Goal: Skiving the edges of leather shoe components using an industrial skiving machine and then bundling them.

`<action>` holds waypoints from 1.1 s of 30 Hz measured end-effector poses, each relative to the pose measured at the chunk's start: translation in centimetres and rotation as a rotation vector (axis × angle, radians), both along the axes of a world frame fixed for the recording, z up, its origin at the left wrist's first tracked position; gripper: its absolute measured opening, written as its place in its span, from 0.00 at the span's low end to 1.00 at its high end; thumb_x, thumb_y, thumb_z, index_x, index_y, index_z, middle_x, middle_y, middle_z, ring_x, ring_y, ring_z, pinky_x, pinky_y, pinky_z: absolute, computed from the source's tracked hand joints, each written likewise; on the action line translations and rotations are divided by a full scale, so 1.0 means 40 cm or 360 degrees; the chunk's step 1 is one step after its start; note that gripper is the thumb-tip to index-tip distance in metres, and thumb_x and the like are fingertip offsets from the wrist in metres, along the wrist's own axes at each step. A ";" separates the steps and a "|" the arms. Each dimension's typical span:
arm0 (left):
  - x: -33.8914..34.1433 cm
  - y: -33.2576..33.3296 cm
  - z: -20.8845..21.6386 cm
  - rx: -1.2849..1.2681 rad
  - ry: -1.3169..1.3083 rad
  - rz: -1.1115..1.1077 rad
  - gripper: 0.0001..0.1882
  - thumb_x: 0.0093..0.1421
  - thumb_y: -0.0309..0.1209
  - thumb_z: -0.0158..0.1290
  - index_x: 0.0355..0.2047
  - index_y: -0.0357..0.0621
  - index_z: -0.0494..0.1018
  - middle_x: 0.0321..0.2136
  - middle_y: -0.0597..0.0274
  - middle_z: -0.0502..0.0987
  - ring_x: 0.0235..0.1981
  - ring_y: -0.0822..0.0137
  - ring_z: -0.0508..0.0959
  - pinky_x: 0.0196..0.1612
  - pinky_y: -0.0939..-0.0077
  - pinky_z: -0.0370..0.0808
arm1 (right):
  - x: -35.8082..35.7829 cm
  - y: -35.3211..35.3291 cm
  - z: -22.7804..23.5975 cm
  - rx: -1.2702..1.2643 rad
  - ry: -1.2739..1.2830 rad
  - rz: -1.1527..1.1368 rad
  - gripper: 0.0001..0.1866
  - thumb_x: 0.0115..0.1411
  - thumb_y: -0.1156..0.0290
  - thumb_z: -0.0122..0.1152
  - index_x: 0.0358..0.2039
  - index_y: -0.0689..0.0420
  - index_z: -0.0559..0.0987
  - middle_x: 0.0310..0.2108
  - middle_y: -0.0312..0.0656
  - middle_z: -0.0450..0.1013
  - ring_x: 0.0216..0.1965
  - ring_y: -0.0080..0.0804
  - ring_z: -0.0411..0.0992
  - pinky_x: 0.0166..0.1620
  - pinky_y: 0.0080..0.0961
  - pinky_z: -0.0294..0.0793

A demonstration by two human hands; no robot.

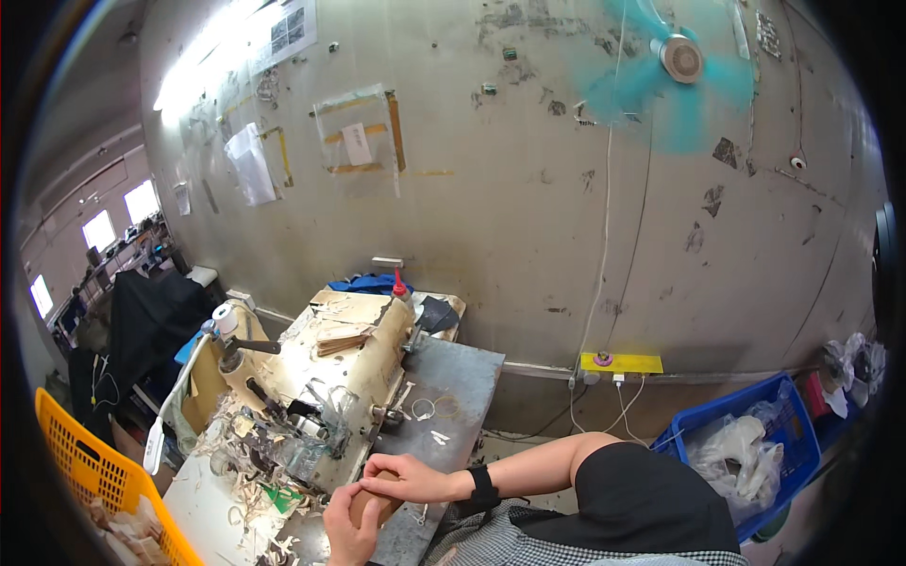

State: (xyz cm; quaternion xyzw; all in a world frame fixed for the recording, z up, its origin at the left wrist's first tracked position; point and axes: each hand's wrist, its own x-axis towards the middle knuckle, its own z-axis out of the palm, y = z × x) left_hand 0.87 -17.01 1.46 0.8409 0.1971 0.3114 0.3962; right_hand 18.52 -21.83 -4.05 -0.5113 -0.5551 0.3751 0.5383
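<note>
Both hands meet at the front edge of the work table, around a small flat brown piece (360,507), leather-like in look. My left hand (349,536) pinches it from the near side. Over its far end curl the fingers of my right hand (413,478), which has a black band at the wrist. Part of the piece is hidden by the fingers. Just beyond my hands stands a cream-coloured machine (363,373) with a stack of thin brown pieces (343,340) on top. Pale strip scraps (247,509) lie heaped at its left.
A yellow crate (80,462) holding pale pieces stands at left. The grey metal tabletop (453,377) bears a ring and small bits. A red-tipped bottle (399,285) stands behind the machine. At right is a blue crate (675,443) with plastic bags. A teal fan (681,60) spins on the wall.
</note>
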 end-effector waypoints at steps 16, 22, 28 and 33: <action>-0.054 0.127 -0.066 -0.0519 -0.0001 0.0283 0.10 0.59 0.30 0.53 0.35 0.35 0.72 0.30 0.63 0.74 0.34 0.74 0.72 0.40 0.78 0.69 | 0.007 0.097 0.026 0.0163 -0.0238 0.0426 0.18 0.61 0.58 0.58 0.42 0.58 0.70 0.33 0.41 0.71 0.35 0.26 0.70 0.39 0.26 0.70; -0.031 0.163 -0.028 -0.0397 0.0039 0.0217 0.13 0.59 0.27 0.51 0.44 0.36 0.73 0.41 0.54 0.77 0.44 0.63 0.76 0.49 0.73 0.70 | 0.055 0.160 0.052 0.0569 -0.0692 0.0262 0.17 0.57 0.66 0.62 0.44 0.59 0.73 0.34 0.45 0.73 0.32 0.34 0.74 0.35 0.26 0.73; -0.041 0.196 -0.037 -0.0607 -0.0053 0.0368 0.10 0.60 0.27 0.51 0.41 0.36 0.73 0.35 0.62 0.77 0.38 0.73 0.74 0.43 0.78 0.71 | 0.066 0.211 0.090 0.0799 -0.0932 0.0168 0.11 0.48 0.73 0.66 0.33 0.57 0.76 0.32 0.42 0.70 0.36 0.39 0.69 0.37 0.31 0.70; -0.051 0.231 -0.046 -0.0927 -0.0057 0.0478 0.07 0.63 0.30 0.50 0.32 0.40 0.72 0.26 0.70 0.74 0.29 0.81 0.70 0.34 0.84 0.69 | 0.065 0.265 0.085 0.0614 -0.0793 -0.0006 0.06 0.54 0.73 0.64 0.30 0.59 0.76 0.26 0.40 0.72 0.26 0.32 0.70 0.32 0.26 0.70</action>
